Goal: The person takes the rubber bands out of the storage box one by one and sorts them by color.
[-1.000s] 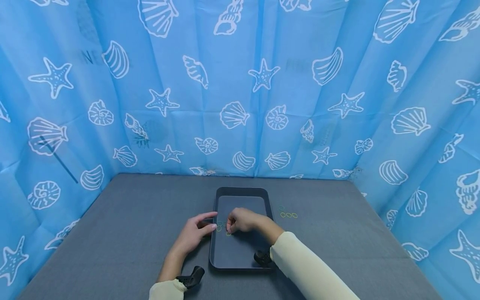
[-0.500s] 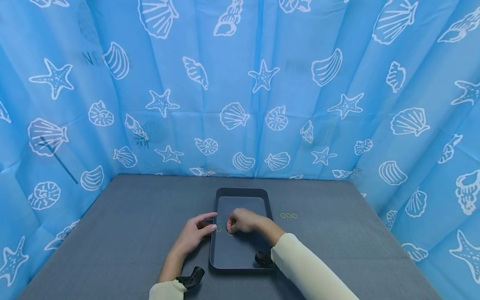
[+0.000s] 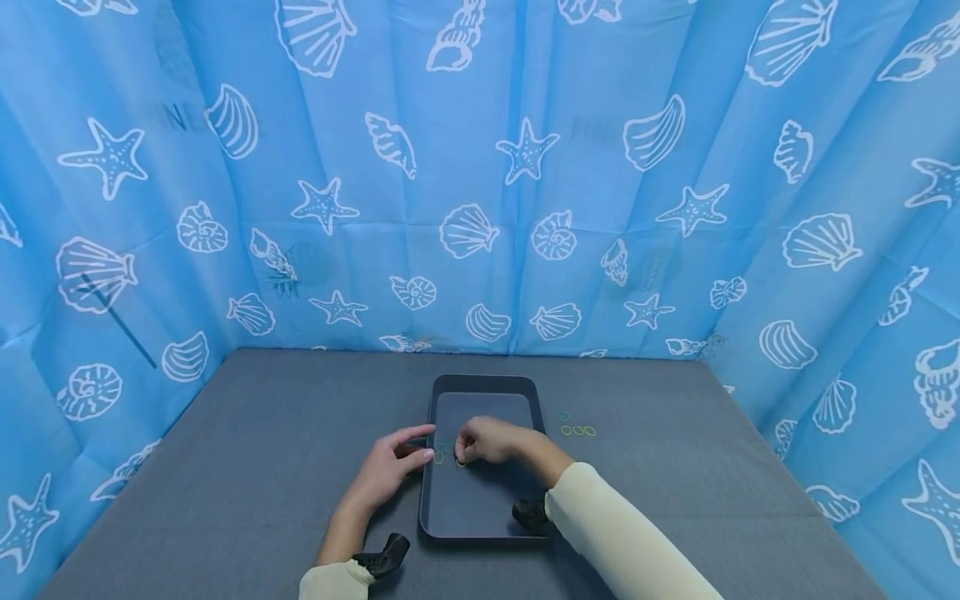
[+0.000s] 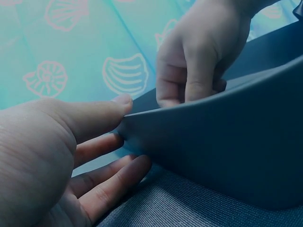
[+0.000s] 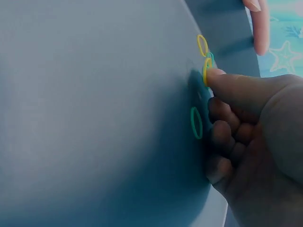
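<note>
A dark grey rectangular tray [image 3: 480,517] lies on the table. My left hand [image 3: 380,475] rests at its left rim, thumb on the edge; in the left wrist view the other fingers lie along the outer wall. Inside the tray, my right hand [image 3: 487,440] pinches a thin yellow ring [image 5: 206,75] between thumb and a forefinger that is mostly hidden. Close by on the tray floor are another yellow ring [image 5: 202,45], a green ring [image 5: 210,57] partly behind the held one, and a second green ring [image 5: 196,123] beneath the curled fingers.
Right of the tray, several yellow rings [image 3: 578,431] lie in a row, with a green ring [image 3: 563,417] just behind them. The grey cloth-covered table [image 3: 300,400] ends at a blue shell-patterned curtain [image 3: 480,275] on the back and sides.
The right hand has shifted very slightly right within the tray, and the pinched yellow ring has moved a little right and away. The left hand stays at the rim.
</note>
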Demonstrator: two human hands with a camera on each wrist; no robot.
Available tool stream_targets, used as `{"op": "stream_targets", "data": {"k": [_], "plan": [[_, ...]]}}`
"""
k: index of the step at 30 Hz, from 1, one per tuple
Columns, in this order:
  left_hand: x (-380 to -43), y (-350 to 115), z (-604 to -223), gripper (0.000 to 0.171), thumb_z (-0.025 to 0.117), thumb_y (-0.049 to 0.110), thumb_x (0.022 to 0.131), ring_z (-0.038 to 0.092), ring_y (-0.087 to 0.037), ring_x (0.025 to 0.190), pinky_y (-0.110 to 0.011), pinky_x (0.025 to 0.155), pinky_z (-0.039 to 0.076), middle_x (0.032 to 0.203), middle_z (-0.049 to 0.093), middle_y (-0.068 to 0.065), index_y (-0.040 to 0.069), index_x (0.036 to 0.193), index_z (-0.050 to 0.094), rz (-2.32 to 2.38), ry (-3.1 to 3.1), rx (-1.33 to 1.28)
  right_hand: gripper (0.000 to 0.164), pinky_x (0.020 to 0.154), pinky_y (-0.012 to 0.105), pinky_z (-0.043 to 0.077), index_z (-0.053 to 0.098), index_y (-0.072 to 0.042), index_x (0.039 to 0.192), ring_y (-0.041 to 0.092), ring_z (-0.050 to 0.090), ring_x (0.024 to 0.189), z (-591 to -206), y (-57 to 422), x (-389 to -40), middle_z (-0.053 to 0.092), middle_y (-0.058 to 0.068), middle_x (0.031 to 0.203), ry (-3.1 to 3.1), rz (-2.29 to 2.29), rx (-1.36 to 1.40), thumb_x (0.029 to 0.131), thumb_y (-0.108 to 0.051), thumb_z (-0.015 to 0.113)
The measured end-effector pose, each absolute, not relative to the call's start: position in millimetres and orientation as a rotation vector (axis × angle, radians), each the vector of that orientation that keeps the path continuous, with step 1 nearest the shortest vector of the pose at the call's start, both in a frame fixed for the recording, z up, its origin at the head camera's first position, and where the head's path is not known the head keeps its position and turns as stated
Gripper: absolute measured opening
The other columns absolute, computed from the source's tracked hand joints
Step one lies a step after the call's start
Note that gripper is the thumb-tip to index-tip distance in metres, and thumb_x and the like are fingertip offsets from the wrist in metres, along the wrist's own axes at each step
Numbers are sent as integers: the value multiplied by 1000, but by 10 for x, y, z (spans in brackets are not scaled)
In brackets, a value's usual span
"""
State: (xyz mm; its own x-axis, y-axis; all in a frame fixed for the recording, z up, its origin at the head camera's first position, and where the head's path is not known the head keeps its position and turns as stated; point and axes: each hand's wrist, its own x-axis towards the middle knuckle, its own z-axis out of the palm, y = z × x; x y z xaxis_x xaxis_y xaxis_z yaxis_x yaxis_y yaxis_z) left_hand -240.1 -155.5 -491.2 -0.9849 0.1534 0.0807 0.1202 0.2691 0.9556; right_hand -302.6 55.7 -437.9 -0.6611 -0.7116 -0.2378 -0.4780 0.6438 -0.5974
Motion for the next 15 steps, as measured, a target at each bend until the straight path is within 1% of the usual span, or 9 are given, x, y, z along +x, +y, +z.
{"op": "stream_targets", "data": {"k": [6,15], "plan": [[-2410,-1559,-4920,39,67,18,93,62,-20,97,-41,84,50,132,58,-10,13,131,62,1854,2487,262,12,65,25,39,65,-3,86,10,49,69,-4320,618,-3029,56,-4,76,2375,-859,-921,96,-3,58],[-2410,-1561,-4932,39,67,20,93,61,-21,98,-43,85,49,131,58,-10,14,131,62,1847,2496,250,10,67,29,41,63,-2,91,12,49,73,-4265,764,-3087,57,-1,82,2438,-1051,-916,98,-6,57]]}}
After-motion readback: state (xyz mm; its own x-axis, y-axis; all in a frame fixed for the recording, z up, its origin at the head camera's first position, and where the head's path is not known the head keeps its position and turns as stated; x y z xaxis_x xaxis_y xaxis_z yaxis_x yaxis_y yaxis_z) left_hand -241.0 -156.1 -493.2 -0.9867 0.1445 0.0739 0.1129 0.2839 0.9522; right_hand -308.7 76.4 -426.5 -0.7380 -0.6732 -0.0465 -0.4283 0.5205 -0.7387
